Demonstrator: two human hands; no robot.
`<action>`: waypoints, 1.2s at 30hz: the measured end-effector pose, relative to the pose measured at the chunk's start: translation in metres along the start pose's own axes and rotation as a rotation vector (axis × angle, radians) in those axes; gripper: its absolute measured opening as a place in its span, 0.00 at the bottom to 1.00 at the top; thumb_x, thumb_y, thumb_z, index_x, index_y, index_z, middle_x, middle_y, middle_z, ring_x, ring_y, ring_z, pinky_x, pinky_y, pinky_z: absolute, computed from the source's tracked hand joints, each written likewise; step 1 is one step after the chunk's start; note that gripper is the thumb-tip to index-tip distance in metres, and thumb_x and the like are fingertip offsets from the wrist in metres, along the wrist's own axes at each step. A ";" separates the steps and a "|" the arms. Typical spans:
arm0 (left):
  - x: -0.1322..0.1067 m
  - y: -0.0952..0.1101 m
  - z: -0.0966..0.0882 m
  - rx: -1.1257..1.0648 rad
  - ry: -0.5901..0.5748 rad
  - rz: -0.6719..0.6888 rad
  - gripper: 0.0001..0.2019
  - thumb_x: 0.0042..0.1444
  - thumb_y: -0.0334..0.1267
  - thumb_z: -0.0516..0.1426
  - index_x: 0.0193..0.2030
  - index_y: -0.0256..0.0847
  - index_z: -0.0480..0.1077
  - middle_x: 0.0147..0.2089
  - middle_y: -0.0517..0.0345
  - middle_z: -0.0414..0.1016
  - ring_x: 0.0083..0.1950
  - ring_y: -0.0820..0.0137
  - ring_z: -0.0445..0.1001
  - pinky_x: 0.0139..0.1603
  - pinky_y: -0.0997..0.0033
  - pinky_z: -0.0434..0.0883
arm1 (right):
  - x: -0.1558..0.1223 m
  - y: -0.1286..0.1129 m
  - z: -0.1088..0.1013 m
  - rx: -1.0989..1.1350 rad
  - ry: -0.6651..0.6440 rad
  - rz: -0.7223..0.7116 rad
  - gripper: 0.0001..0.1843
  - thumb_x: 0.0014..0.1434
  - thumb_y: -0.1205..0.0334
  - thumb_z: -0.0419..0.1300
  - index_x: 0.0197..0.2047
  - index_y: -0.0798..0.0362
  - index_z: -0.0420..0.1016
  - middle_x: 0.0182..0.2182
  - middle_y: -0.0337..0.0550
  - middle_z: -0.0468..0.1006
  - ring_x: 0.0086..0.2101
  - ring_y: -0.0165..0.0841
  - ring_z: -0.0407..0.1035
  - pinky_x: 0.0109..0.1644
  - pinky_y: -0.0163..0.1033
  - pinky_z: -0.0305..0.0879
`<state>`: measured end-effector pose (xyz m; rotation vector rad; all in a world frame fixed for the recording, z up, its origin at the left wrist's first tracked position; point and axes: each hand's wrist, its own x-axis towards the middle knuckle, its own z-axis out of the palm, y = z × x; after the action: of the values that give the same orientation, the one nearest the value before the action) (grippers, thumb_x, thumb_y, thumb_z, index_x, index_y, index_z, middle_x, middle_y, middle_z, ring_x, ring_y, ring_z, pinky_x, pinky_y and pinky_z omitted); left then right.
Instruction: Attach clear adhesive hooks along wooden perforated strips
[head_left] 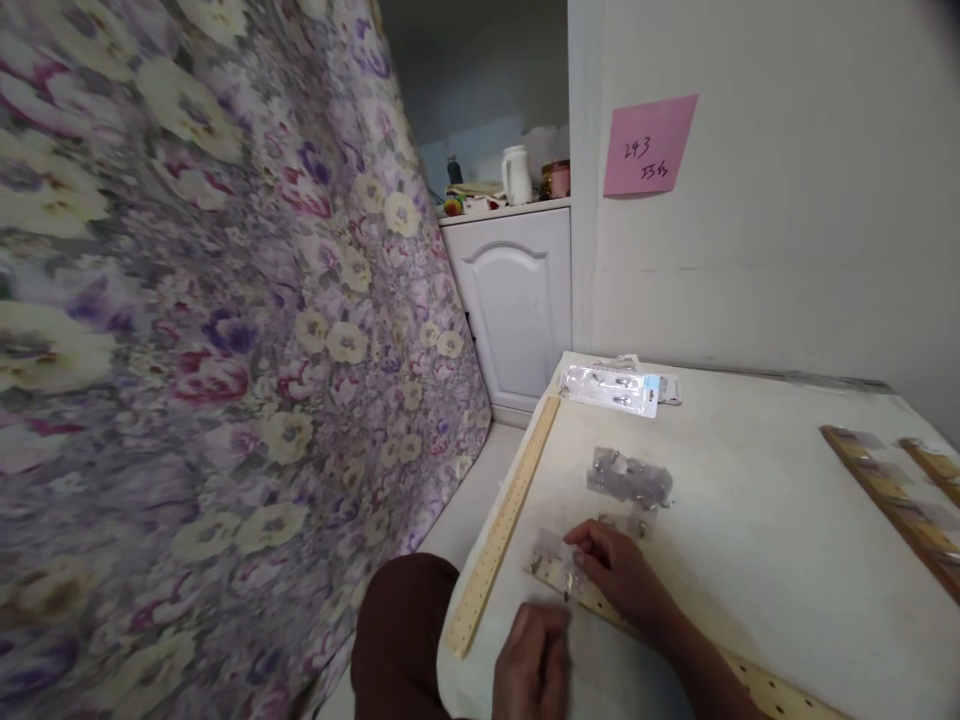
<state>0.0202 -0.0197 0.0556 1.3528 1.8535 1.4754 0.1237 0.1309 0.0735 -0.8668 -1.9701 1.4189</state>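
Note:
My right hand (626,578) reaches over a pale wooden strip with holes (596,600), fingers pinched on a small clear plastic piece (574,578) with a metal bit below it. Beside it, another clear plastic piece (550,543) sits at the strip's left end. My left hand (531,655) rests at the near table edge, just below that strip, its fingers curled; whatever they may hold is hidden. Beyond my right hand lies a pile of small clear plastic pieces with metal bits (630,478), and a few more lie between.
A second holed strip (506,520) runs along the left edge of the white table (735,480). Clear blister packs (611,388) lie at the back. At right are brown strips (892,505) bearing similar pieces. A flowered curtain (225,350) hangs left; a pink note (651,147) is on the wall.

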 end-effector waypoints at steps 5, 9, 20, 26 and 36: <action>0.001 0.008 -0.006 0.139 -0.113 0.094 0.09 0.62 0.36 0.49 0.37 0.42 0.70 0.35 0.55 0.71 0.37 0.68 0.71 0.40 0.71 0.67 | -0.002 0.002 0.002 -0.052 -0.024 0.005 0.10 0.53 0.67 0.54 0.38 0.54 0.73 0.26 0.38 0.72 0.30 0.33 0.68 0.35 0.37 0.60; 0.006 0.016 -0.013 0.198 -0.201 0.115 0.09 0.62 0.32 0.49 0.40 0.42 0.70 0.37 0.54 0.72 0.39 0.68 0.72 0.41 0.72 0.69 | -0.001 0.006 -0.001 -0.065 -0.023 0.016 0.10 0.53 0.66 0.54 0.38 0.54 0.73 0.26 0.38 0.72 0.30 0.33 0.68 0.35 0.37 0.61; 0.002 -0.001 -0.006 0.316 -0.141 0.234 0.16 0.61 0.28 0.48 0.54 0.41 0.63 0.42 0.50 0.73 0.43 0.65 0.73 0.44 0.65 0.73 | -0.002 0.013 -0.009 -0.051 -0.019 0.045 0.09 0.50 0.66 0.56 0.35 0.53 0.74 0.26 0.38 0.75 0.29 0.33 0.69 0.34 0.38 0.62; -0.002 -0.007 -0.006 0.375 -0.174 0.327 0.22 0.59 0.25 0.47 0.60 0.40 0.60 0.46 0.46 0.72 0.46 0.63 0.72 0.46 0.63 0.74 | -0.006 0.014 -0.012 -0.046 -0.024 0.052 0.09 0.51 0.66 0.55 0.36 0.53 0.74 0.27 0.38 0.75 0.30 0.34 0.69 0.35 0.38 0.63; -0.002 -0.007 -0.005 0.445 -0.202 0.355 0.26 0.55 0.22 0.47 0.61 0.40 0.61 0.47 0.45 0.72 0.47 0.62 0.72 0.46 0.61 0.75 | -0.005 0.016 -0.009 -0.084 -0.010 0.047 0.10 0.51 0.67 0.55 0.37 0.53 0.74 0.29 0.40 0.76 0.32 0.35 0.70 0.39 0.40 0.63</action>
<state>0.0146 -0.0236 0.0505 2.0465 1.9509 1.0492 0.1368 0.1363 0.0604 -0.9510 -2.0422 1.3777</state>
